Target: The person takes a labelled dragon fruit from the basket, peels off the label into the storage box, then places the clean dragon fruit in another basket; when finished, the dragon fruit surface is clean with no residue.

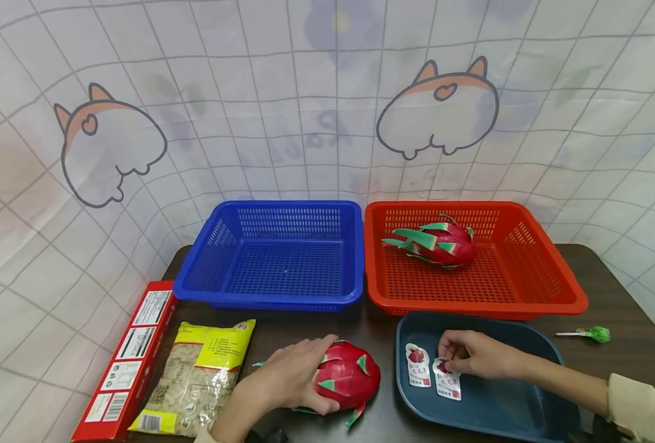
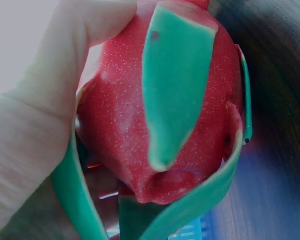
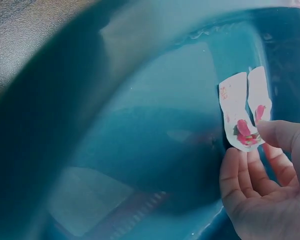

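My left hand (image 1: 291, 375) grips a red dragon fruit (image 1: 352, 375) with green scales at the front of the table. Its thumb presses one side of the fruit (image 2: 125, 115) in the left wrist view. Inside the dark blue basin (image 1: 504, 415), my right hand (image 1: 473, 354) pinches the top end of a white dragon fruit sticker (image 1: 448, 387). Thumb and fingers meet at the printed end of that sticker (image 3: 235, 105) in the right wrist view. A second sticker (image 1: 417, 366) lies beside it, to the left in the head view.
A blue basket (image 1: 288, 301) stands at the back left. Beside it, a red basket (image 1: 471, 306) contains another dragon fruit (image 1: 451, 245). A yellow-topped clear food bag (image 1: 200, 375) and a long red box (image 1: 128, 363) lie on the left. A green lollipop (image 1: 598, 334) lies at the right.
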A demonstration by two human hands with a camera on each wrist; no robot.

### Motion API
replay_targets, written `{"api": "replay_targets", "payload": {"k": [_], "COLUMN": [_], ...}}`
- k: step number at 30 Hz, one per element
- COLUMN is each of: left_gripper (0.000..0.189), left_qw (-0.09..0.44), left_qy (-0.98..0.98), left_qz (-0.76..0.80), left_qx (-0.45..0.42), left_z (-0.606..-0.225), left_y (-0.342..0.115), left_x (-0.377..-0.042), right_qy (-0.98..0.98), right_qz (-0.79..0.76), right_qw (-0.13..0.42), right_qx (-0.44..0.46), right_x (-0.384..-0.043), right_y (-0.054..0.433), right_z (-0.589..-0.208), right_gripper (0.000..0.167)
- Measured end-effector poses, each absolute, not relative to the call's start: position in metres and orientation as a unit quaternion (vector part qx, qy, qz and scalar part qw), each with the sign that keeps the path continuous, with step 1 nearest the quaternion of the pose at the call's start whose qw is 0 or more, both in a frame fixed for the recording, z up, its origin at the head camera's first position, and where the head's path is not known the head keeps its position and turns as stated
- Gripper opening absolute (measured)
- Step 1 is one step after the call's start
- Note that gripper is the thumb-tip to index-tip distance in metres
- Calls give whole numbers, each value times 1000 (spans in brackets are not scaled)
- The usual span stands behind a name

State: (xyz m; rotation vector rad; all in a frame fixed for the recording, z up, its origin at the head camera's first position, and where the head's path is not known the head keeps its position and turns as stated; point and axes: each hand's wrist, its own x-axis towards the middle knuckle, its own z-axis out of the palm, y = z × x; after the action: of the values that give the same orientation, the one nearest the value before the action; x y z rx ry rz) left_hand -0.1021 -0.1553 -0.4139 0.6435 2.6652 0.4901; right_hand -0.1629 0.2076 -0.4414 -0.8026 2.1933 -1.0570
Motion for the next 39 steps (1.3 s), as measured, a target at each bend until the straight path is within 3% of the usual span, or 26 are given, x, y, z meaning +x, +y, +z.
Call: {"api": "replay_targets", "payload": {"k": [11,22,33,39], "left_gripper": [93,96,93,92], "left_qw": [186,203,188,171], "left_qy": [940,938,939,941], "left_qz": [179,187,182,178], "left_qx": [223,210,224,233], "left_z": [-413,-411,-411,-413], "left_y": [-155,-156,-156,-155], "left_x": [-103,-103,-103,-103], "right_qy": [837,857,907,914], "right_qz": [-313,-251,-172,-180], "right_qw": [271,191,173,193], "right_qx": [-357,-407,-344,-309], "right_x": [-160,-151,-147,-148], "right_y": [202,195,199,201], "right_z": [-440,-440,-440,-442], "right_gripper": [30,38,47,50]}}
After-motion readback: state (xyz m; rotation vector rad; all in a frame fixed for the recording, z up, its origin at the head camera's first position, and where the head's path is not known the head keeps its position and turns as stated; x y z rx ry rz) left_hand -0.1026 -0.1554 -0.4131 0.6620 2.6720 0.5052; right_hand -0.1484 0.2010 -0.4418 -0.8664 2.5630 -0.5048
